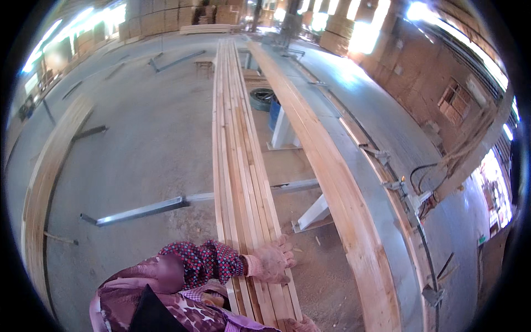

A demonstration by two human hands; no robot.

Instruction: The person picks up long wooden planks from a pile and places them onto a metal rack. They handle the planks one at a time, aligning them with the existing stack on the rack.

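A long bundle of narrow, pale wooden strips [238, 144] runs from below me toward the far end of the hall. My left hand [270, 263], in a pinkish work glove, reaches across it from the left, with its fingers curled over the bundle's right edge. A dark sleeve with a small checked pattern covers that arm. Part of another pinkish glove, my right hand [303, 324], shows at the lower edge beside the strips' near end. Its fingers are mostly cut off by the picture's edge.
To the right lies a long wide board [332, 182] beside a grey metal bench [359, 182] with a rail and clamps. Metal bars [141, 212] stick out left under the strips. More planks [47, 182] lie at far left. A black coil [261, 99] and blue drum [274, 114] stand between.
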